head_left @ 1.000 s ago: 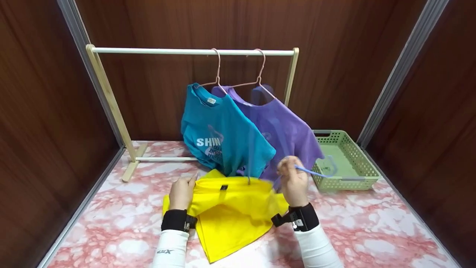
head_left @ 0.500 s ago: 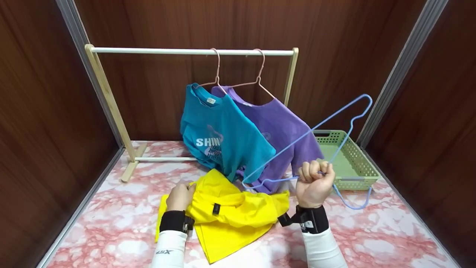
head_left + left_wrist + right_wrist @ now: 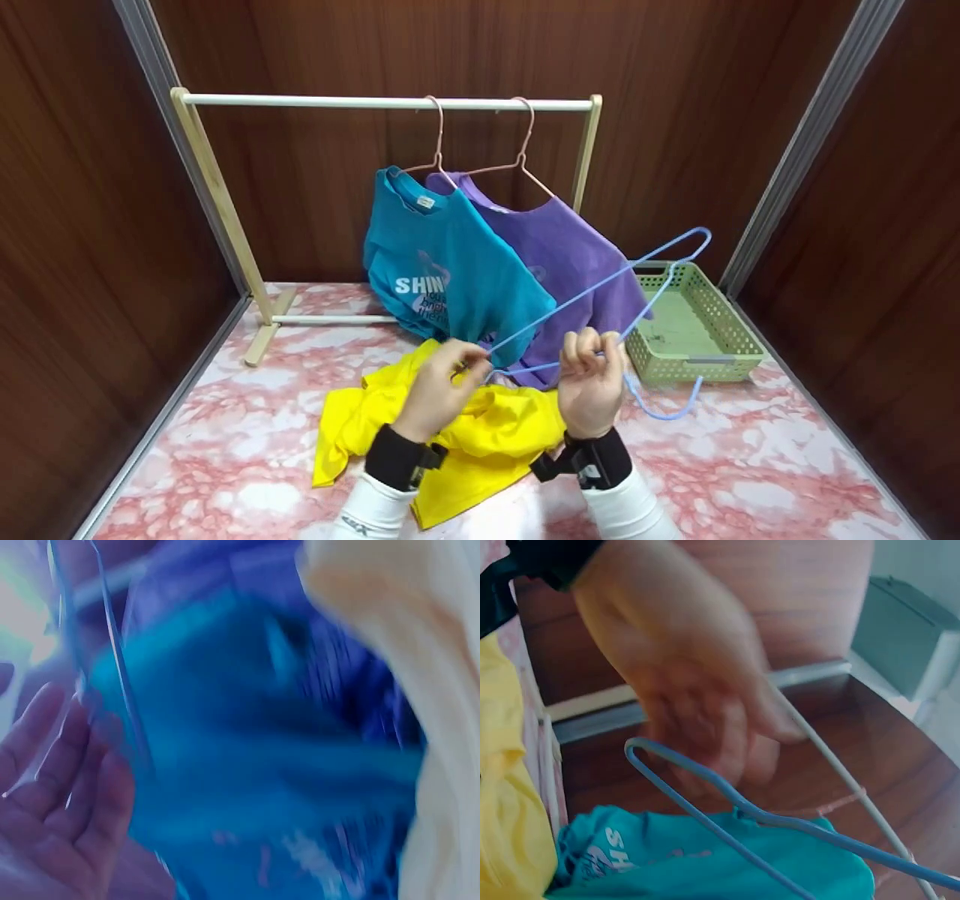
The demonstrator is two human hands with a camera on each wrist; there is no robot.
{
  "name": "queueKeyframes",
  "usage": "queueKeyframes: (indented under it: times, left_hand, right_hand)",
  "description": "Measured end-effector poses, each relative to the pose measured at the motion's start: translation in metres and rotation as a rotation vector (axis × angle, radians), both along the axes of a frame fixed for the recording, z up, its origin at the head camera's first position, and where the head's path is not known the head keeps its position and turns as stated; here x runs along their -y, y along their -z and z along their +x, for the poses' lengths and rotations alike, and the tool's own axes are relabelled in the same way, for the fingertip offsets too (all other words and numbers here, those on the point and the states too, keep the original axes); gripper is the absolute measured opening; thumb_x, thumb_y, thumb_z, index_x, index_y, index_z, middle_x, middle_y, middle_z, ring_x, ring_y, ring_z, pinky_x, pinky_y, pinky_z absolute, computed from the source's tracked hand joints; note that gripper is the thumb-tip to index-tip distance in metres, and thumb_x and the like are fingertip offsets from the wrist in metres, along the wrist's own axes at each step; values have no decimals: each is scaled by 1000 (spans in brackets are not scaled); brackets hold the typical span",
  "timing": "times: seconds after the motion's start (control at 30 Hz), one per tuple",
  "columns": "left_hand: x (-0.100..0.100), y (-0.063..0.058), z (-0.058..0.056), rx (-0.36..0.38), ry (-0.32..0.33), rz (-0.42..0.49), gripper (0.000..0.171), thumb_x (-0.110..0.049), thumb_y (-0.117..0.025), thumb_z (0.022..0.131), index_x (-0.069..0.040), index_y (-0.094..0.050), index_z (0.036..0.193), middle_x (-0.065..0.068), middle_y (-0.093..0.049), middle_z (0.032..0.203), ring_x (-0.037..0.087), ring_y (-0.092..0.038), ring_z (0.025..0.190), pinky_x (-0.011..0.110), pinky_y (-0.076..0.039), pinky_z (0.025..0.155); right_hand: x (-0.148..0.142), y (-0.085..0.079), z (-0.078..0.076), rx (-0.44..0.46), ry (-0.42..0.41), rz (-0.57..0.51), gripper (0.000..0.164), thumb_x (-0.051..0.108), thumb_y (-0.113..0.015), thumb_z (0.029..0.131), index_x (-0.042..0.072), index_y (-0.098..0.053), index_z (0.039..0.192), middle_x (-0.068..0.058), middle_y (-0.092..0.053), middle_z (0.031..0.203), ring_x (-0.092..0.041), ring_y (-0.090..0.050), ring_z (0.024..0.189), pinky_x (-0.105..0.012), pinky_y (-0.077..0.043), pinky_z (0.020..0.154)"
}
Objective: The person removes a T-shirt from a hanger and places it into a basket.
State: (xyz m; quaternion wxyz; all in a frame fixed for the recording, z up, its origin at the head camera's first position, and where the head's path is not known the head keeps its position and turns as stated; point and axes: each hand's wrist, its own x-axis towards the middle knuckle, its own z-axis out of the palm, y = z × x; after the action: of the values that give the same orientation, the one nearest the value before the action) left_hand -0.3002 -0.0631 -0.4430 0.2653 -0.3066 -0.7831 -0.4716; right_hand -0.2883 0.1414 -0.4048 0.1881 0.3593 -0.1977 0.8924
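- Brown wood-grain walls (image 3: 300,45) enclose the far, left and right sides of a tabletop (image 3: 787,465) with a red-and-white marbled pattern.
- On the far part stands a rack (image 3: 315,101) with a white rail. Two pink hangers (image 3: 440,139) carry a teal shirt (image 3: 457,255) and, partly behind it to the right, a purple shirt (image 3: 577,240). Right of these sits a green basket (image 3: 739,367).
- The step in hand seems to be handling a blue hanger (image 3: 585,293) with both hands, near the yellow shirt (image 3: 510,427).
- The right hand (image 3: 591,390) has its fingers curled round the blue hanger close to the hook.
- The left hand (image 3: 442,386) is at the hanger's left end, fingers bent and thumb near the forefinger; I cannot tell whether it pinches the wire or is only beside it.
- The next move, I judge, calls for a sure hold on that left end and a steady turn of the frame, with the hook kept clear of the cloth.
- The blue hanger is thin and pale, slanting up toward the far right, its hook pointing to the near right.
- The yellow shirt lies on the near middle of the tabletop, bunched in loose folds on top, with a smoother panel spread toward the near side.
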Motion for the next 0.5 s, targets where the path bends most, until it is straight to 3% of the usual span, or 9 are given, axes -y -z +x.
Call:
queueKeyframes:
  times: [0.07, 0.13, 0.3, 0.4, 0.5]
  left_hand:
    - [-9, -1, 6, 46, 81, -58, 24, -24, -67, 101, -7, -70, 118, 6, -71, 106, 16, -66, 93, 30, -60, 86]
    - [-15, -1, 9, 89, 114, -117, 27, -30, -64, 103, -9, -71, 119, 4, -70, 101, 13, -64, 87, 26, -59, 82]
    - [-20, 1, 12, 137, 99, -180, 25, -35, -62, 103, -13, -67, 94, -2, -49, 71, 5, -46, 65, 18, -40, 61]
    - [-19, 0, 13, 156, 91, -167, 30, -35, -61, 103, -13, -58, 82, -6, -36, 65, 2, -37, 58, 16, -29, 57]
    - [-18, -1, 14, 177, 99, -145, 35, -35, -59, 104, -12, -53, 79, -8, -31, 64, 0, -32, 54, 16, -25, 54]
  right_hand:
    - [5, 1, 2, -31, 1, 27, 36, 14, -34, 111, 11, -16, 80, -2, -14, 74, -16, -13, 64, -26, -8, 59]
    - [8, 3, 3, -64, -1, 39, 32, 10, -36, 110, 11, -19, 83, -3, -14, 75, -17, -14, 65, -27, -9, 61]
    - [13, 4, 4, -163, 7, 86, 21, -3, -33, 105, 11, -25, 91, -4, -17, 76, -19, -16, 66, -29, -11, 62]
    - [12, 4, 3, -228, 20, 147, 19, -8, -30, 101, 8, -24, 93, -6, -19, 77, -21, -18, 66, -31, -12, 63]
    - [10, 3, 2, -246, 20, 212, 18, -10, -30, 98, 7, -25, 96, -7, -20, 81, -23, -21, 69, -33, -15, 65]
